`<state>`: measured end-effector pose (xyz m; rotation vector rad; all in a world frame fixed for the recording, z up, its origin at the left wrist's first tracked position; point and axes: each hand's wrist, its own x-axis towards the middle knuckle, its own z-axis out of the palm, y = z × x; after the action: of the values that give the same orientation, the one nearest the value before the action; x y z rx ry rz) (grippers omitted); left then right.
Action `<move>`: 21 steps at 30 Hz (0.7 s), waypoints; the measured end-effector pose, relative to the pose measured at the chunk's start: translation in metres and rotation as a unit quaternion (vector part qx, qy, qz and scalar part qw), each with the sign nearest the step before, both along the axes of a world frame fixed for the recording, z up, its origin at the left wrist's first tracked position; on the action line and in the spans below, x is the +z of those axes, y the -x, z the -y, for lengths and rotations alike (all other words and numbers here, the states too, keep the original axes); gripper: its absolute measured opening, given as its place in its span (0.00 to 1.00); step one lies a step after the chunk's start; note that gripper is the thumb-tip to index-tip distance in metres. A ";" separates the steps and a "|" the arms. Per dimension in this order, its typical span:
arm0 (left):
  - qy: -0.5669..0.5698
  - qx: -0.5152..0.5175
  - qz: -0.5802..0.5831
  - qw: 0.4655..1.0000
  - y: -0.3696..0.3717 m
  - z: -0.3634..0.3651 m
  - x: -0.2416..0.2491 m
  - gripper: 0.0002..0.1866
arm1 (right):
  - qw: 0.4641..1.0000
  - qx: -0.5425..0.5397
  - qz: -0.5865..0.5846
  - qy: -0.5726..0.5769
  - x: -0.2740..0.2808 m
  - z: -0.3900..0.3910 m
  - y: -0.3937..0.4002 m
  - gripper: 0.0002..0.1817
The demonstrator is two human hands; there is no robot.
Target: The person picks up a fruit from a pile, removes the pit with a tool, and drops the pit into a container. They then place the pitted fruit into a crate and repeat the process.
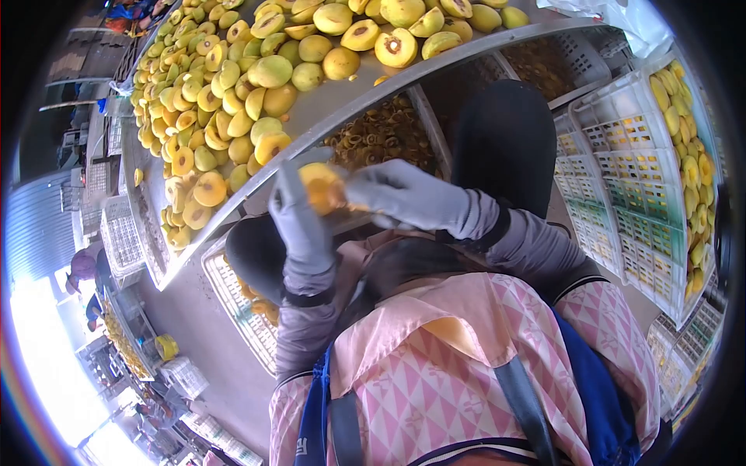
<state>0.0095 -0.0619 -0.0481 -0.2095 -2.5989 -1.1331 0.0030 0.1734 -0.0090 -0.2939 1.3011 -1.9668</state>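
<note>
My left hand (pixel 299 221), in a grey glove, is closed around a yellow peach half (pixel 317 185) in front of my body, just off the metal table's edge. My right hand (pixel 408 194), gloved the same way, is curled with its fingertips up against the cut side of that half. Motion blur hides what the right fingers grip. Beyond my hands, a large heap of yellow peach halves (pixel 233 101) covers the table (pixel 334 113), several with brown centres facing up.
Under the table edge sits a bin of brown pits and scraps (pixel 381 140). A white crate (pixel 233 291) with peach pieces stands by my left knee. On the right, white crates (pixel 622 179) hold more yellow fruit. A person (pixel 85 272) is at another table far left.
</note>
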 end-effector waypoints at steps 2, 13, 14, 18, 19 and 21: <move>0.182 0.042 -0.076 0.980 -0.010 0.038 0.017 0.34 | 0.996 -0.033 -0.078 -0.038 -0.014 -0.002 0.007 0.19; 0.031 0.262 0.154 0.952 -0.080 0.215 0.060 0.26 | 0.862 -0.068 -0.410 -0.292 -0.030 0.011 0.000 0.16; 0.039 0.268 0.205 0.941 -0.082 0.227 0.059 0.25 | 0.862 -0.050 -0.400 -0.308 -0.027 0.009 0.000 0.15; 0.188 0.234 0.114 0.947 -0.031 0.220 0.043 0.16 | 0.847 -0.059 -0.430 -0.307 -0.034 0.006 0.000 0.14; 0.162 0.221 0.071 0.959 -0.016 0.198 0.051 0.16 | 0.847 -0.053 -0.427 -0.313 -0.033 0.008 -0.002 0.15; 0.029 0.143 0.059 0.988 0.026 0.132 0.061 0.21 | 0.850 -0.035 -0.419 -0.319 -0.033 0.011 0.000 0.16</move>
<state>-0.0167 -0.1936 0.0131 0.2188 -2.6564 -0.9970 0.0034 0.1629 -0.0420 -0.8282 2.4517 -1.3351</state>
